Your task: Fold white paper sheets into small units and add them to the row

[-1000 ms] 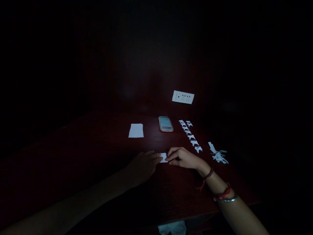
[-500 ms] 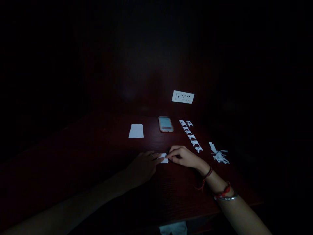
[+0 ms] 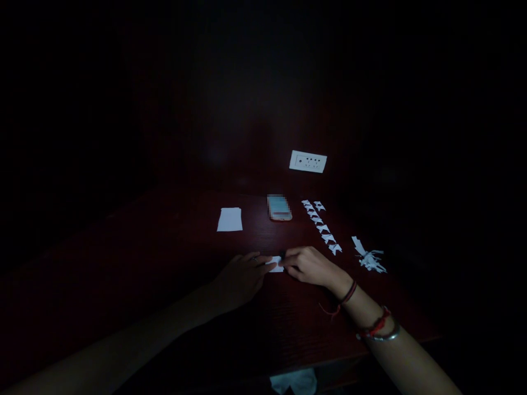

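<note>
A small white piece of paper lies on the dark red table between my two hands. My left hand, with a ring on one finger, reaches in from the left. Its fingers are stretched out and their tips rest on the paper. From the right, my right hand meets the paper's right end with curled fingers pinched together. Something small and dark shows at those fingertips, too dim to make out. Bracelets hang around the right wrist and forearm.
White paper sheets lie at the back left, and a phone behind my hands. Notched paper pieces form a slanting row to the right, beside a heap of paper strips. A socket panel is on the back wall.
My right hand has shifted slightly and turned a little at the paper's right end, and its bracelet string has swung left. My left hand stays on the paper.
</note>
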`<state>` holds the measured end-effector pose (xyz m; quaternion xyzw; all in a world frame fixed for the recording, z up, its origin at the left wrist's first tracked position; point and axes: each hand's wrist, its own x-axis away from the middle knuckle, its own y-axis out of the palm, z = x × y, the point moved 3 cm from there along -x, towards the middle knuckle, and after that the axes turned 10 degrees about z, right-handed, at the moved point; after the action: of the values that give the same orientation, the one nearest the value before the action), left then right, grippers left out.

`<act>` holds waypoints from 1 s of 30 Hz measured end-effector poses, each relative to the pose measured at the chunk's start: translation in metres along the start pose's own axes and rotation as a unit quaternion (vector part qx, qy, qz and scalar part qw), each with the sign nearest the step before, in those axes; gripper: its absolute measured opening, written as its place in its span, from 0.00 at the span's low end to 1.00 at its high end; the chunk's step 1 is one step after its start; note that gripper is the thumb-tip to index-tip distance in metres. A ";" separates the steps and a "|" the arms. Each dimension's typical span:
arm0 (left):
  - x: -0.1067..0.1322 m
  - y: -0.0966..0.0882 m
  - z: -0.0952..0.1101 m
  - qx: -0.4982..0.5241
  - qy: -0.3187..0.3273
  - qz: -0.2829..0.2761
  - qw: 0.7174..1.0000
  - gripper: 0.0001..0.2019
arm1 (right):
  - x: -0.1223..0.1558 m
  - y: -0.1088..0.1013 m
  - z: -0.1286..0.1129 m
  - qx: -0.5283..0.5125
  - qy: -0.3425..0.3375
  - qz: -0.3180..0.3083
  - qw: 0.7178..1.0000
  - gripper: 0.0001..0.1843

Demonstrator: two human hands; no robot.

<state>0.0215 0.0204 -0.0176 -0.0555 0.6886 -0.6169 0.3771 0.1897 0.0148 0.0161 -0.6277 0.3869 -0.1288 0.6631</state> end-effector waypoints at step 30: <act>-0.003 -0.007 -0.003 0.037 0.080 0.002 0.996 0.18 | 0.002 0.004 0.015 -0.088 0.010 0.039 0.995 0.14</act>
<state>0.0195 0.0227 -0.0101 0.0092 0.6936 -0.6433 0.3239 0.1999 0.0247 0.0107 -0.6668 0.4279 -0.0746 0.6056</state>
